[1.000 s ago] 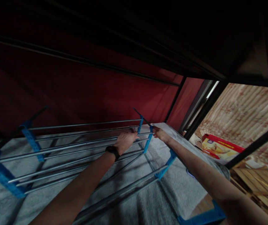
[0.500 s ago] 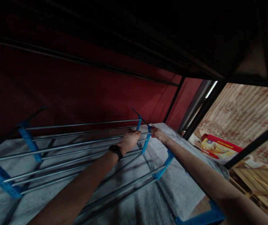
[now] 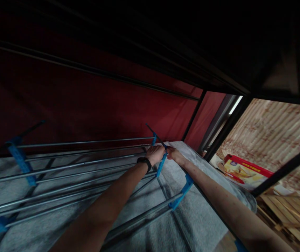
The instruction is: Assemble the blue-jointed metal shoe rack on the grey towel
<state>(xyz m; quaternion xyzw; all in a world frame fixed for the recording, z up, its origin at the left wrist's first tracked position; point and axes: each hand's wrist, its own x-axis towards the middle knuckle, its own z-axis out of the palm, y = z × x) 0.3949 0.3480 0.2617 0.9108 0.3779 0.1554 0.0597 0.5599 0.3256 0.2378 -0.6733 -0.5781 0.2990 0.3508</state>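
Note:
A rack of thin metal tubes and blue plastic brackets lies on a greyish-white blanket. My left hand, with a black band on the wrist, is closed around the end of a metal tube, against a blue bracket. From the other side my right hand pinches the top of that same bracket, its fingertips close to the left hand's. The tube's end inside the bracket is hidden by my fingers. Nearer to me, another blue bracket holds two more tubes.
At the rack's left end stand more blue brackets. Behind it hangs a dark red cloth. A black frame post rises at right; beyond it are a red and yellow box and wooden slats. A dark surface hangs low overhead.
My left hand has slid right along the tube to the bracket and now meets my right hand. The rack's left end has shifted left and slightly down in view.

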